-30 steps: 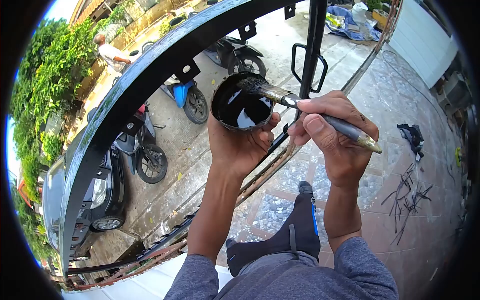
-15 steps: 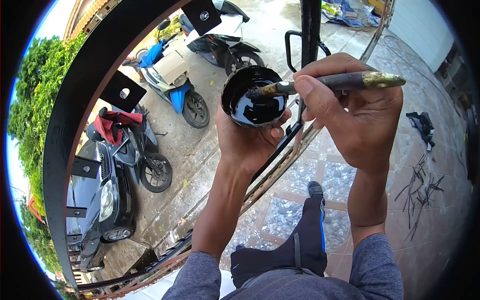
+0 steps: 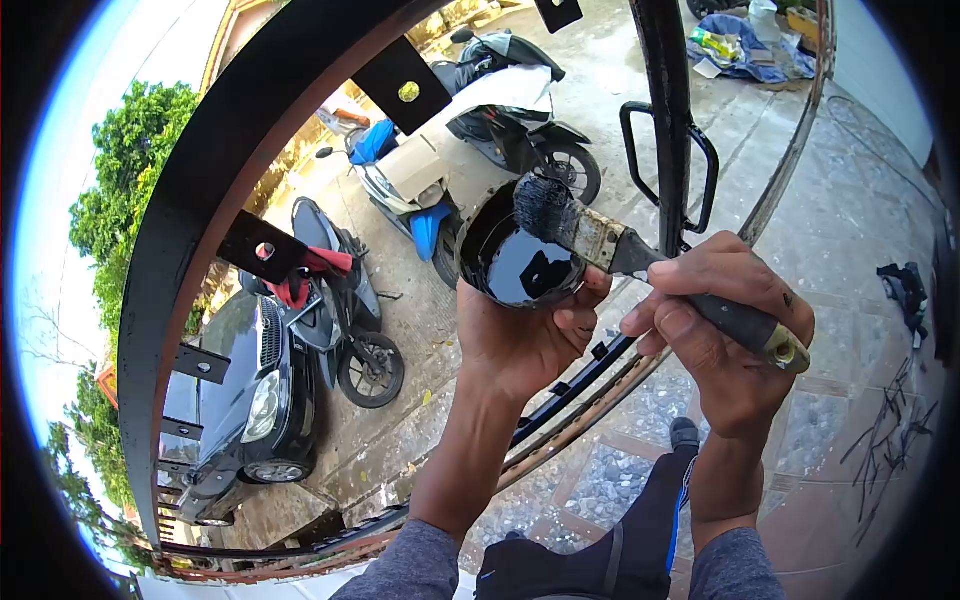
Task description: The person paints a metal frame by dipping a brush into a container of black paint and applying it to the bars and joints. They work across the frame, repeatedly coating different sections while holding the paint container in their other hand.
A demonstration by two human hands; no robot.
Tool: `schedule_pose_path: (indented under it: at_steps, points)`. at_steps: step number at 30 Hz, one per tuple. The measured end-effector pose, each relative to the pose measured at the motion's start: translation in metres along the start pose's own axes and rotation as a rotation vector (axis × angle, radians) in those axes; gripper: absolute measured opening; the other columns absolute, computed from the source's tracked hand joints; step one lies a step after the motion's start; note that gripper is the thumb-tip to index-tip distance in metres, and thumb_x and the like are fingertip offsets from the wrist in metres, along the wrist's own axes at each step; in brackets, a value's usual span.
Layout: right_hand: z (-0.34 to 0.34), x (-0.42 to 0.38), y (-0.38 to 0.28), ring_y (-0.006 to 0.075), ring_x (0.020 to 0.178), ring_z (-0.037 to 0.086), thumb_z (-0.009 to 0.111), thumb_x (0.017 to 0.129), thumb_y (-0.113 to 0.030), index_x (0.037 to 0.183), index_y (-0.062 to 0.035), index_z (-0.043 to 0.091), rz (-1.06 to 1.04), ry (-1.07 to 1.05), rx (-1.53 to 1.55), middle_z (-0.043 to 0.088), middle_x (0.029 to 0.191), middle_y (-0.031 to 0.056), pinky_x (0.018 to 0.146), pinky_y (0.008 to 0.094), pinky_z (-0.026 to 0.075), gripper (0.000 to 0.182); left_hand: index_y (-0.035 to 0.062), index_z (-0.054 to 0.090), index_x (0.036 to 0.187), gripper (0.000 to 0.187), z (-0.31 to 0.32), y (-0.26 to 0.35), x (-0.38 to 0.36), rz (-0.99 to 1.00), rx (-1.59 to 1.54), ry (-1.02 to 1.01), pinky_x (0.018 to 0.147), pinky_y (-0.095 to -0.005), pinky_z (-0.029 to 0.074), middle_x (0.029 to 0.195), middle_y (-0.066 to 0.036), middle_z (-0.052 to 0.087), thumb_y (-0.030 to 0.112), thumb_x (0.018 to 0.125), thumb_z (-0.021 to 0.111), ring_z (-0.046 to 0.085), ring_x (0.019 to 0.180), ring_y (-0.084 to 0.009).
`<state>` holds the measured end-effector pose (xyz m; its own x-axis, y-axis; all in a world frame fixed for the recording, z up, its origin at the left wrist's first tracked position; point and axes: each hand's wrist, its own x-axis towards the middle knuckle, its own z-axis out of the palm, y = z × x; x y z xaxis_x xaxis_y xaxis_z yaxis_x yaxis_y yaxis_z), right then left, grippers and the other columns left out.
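My left hand [image 3: 520, 340] is wrapped round the underside of a round paint can [image 3: 472, 262], its mouth tilted toward me. Glossy black paint [image 3: 515, 265] lies inside, and dark streaks coat the inner wall. In my right hand [image 3: 725, 325] is a paintbrush [image 3: 640, 256], gripped by its dark handle with a worn, pale end. Black paint covers its bristles, which overlap the can's upper rim in this view. The metal ferrule is spattered and crosses the right side of the can. A dark smudge marks one right finger.
A black metal gate frame [image 3: 160, 260] with drilled tabs curves along the left. A black post [image 3: 668, 120] with handles rises beyond my hands. Outside stand several motorbikes [image 3: 350, 300] and a dark car [image 3: 235, 390]. Thin dark strips [image 3: 890, 440] lie on the tiles at right.
The brush has lifted out of the paint to the can's rim, its bristles now pointing up and left. My right hand has dropped lower, and the whole view has shifted.
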<state>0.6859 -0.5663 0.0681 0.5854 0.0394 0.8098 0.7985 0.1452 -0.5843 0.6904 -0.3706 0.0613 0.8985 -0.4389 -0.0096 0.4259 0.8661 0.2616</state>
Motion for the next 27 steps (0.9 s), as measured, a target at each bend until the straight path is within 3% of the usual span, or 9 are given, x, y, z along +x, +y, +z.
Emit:
schedule_pose_path:
  at_steps: [5,8,12,14,17,21,27]
  points:
    - [-0.009,-0.008,-0.002,0.0204,0.069,0.069,0.059,0.087,-0.015,0.104,0.0045,0.067,0.209,0.11,0.115,0.067,0.081,0.0151,0.057,0.0273,0.057,0.028,0.0071,0.045,0.142,0.055,-0.007,-0.007,0.012,0.002,0.023,-0.04,0.062,-0.0249,0.053,0.127,-0.018,0.06,0.04,0.098,0.049,0.062,0.098,-0.028]
    - [-0.011,-0.007,-0.002,0.0194,0.071,0.07,0.06,0.081,0.0,0.103,0.0067,0.069,0.309,0.236,0.231,0.069,0.085,0.0167,0.061,0.0277,0.055,0.026,0.0067,0.045,0.142,0.056,-0.002,-0.012,0.022,0.017,0.067,-0.025,0.063,-0.0235,0.053,0.125,-0.02,0.06,0.041,0.098,0.047,0.062,0.095,-0.0274]
    - [-0.015,0.002,0.011,0.0218,0.078,0.072,0.063,0.085,0.005,0.108,0.0073,0.068,0.181,0.265,0.29,0.069,0.094,0.0193,0.062,0.0267,0.058,0.024,0.0068,0.045,0.142,0.056,0.008,-0.011,0.038,0.043,0.054,0.021,0.068,-0.0305,0.054,0.124,-0.02,0.06,0.041,0.099,0.045,0.063,0.092,-0.0268]
    - [-0.011,0.01,0.016,0.0235,0.073,0.072,0.061,0.089,-0.005,0.114,0.0063,0.064,0.156,0.3,0.31,0.069,0.095,0.0205,0.057,0.0276,0.059,0.028,0.0067,0.045,0.142,0.056,0.01,-0.003,0.047,0.009,0.129,-0.08,0.072,-0.0378,0.053,0.123,-0.019,0.06,0.042,0.099,0.044,0.063,0.091,-0.0264]
    - [-0.003,0.023,0.023,0.0237,0.068,0.072,0.059,0.093,-0.012,0.125,0.0078,0.057,0.156,0.314,0.421,0.069,0.101,0.0247,0.05,0.0266,0.058,0.037,-0.0006,0.062,0.119,0.052,0.027,0.003,0.052,0.029,0.115,-0.065,0.067,-0.0321,0.055,0.11,-0.019,0.065,0.043,0.094,0.05,0.058,0.105,-0.0284]
    - [0.01,0.038,0.029,0.0216,0.064,0.071,0.056,0.097,-0.016,0.131,0.0093,0.052,0.133,0.329,0.571,0.068,0.103,0.0269,0.043,0.0229,0.053,0.043,0.0011,0.058,0.126,0.051,0.032,0.014,0.052,0.056,0.102,-0.11,0.067,-0.0328,0.056,0.12,-0.016,0.062,0.04,0.094,0.05,0.058,0.107,-0.0294]
    - [0.029,0.05,0.045,0.0146,0.059,0.068,0.05,0.1,-0.021,0.136,0.0076,0.046,0.14,0.446,0.746,0.067,0.113,0.0255,0.038,0.0186,0.045,0.046,0.0013,0.056,0.128,0.051,0.034,0.025,0.057,0.071,0.032,-0.025,0.067,-0.0322,0.057,0.128,-0.012,0.059,0.04,0.095,0.05,0.059,0.107,-0.0294]
